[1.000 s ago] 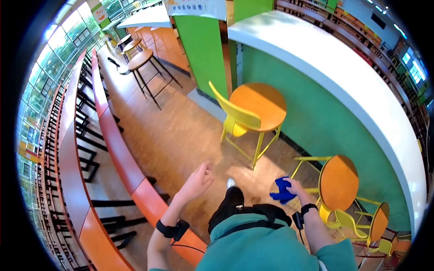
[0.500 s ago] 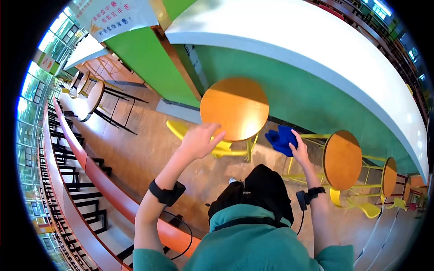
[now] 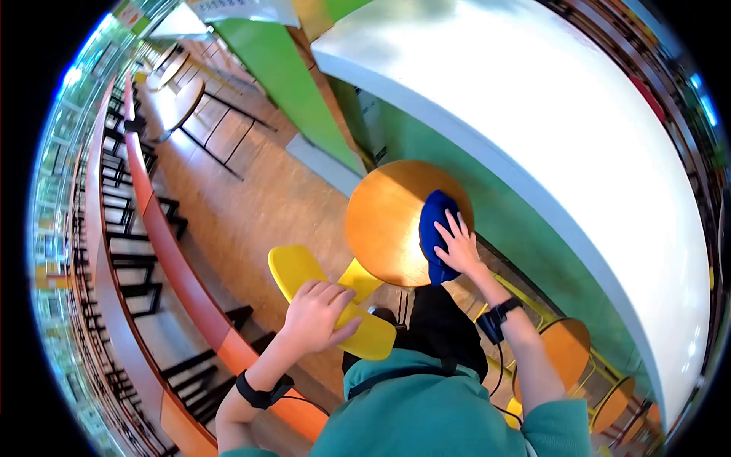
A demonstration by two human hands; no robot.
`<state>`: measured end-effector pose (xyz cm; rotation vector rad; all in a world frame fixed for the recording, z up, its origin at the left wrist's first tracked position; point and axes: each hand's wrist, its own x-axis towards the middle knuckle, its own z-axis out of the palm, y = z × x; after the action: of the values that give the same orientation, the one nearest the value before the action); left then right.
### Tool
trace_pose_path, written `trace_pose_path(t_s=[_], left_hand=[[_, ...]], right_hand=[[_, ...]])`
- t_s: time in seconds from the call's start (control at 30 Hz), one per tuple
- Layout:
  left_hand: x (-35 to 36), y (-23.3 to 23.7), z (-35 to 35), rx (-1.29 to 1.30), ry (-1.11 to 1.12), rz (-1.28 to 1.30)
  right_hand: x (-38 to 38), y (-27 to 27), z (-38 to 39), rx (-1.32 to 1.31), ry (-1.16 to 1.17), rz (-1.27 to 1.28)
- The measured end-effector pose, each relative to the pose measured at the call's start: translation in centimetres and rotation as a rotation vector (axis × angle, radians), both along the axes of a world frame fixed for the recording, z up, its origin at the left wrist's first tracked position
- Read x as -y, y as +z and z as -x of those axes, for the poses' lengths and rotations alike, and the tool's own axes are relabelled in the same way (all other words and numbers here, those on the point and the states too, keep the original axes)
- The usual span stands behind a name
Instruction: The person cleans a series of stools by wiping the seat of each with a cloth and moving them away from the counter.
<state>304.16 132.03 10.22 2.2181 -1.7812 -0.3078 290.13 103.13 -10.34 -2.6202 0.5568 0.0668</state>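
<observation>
My right hand (image 3: 457, 245) lies on a blue cloth (image 3: 436, 228), its fingers spread over the fabric. The cloth is bunched on the right side of a round wooden tabletop (image 3: 384, 221) and hangs slightly past the near edge. On the other side, my left hand (image 3: 314, 316) overlaps a yellow chair (image 3: 367, 333) in this view, with the thumb apart from the bent fingers and nothing held. Both wrists wear black bands with small devices and cables.
A white curved counter (image 3: 525, 99) rises beyond the table, over a green wall. More round tables (image 3: 565, 346) stand at the right. Long orange-red bench tops (image 3: 164, 240) run along the left, and a black-framed table (image 3: 186, 103) stands farther off.
My right hand has brought the cloth from the air beside the table onto its top and spread its fingers. My left hand has lowered toward the yellow chair. The view has shifted.
</observation>
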Motion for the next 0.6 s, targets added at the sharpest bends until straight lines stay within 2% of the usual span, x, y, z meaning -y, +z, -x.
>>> trace_pose_path(t_s=[0.03,0.17,0.23,0.27,0.3,0.47,0.6], left_hand=[[-0.1,0.4,0.2,0.019,0.001,0.004],[-0.8,1.0,0.9,0.089,0.0,-0.038],[-1.0,-0.1,0.0,0.037,-0.033,0.021],[-1.6,-0.8,0.3,-0.015,-0.057,0.034],[-1.4,-1.7,-0.1,0.044,-0.077,0.223],[-2.0,-2.6,-0.1,0.117,-0.063,0.314],[-2.0,-3.3,0.2,0.145,-0.06,0.401]], right_hand=[[0.2,-0.7,-0.6,-0.19,0.051,-0.031],[-0.3,-2.4,-1.2,-0.141,0.006,-0.023],[0.0,-1.7,-1.8,-0.204,0.064,0.043],[0.4,-2.1,-1.5,-0.13,0.138,0.112],[0.7,-2.3,-1.4,-0.129,0.173,0.171],[2.9,-3.5,-3.1,-0.153,0.325,0.28],[3.5,-4.2,-4.8,-0.098,0.302,0.191]])
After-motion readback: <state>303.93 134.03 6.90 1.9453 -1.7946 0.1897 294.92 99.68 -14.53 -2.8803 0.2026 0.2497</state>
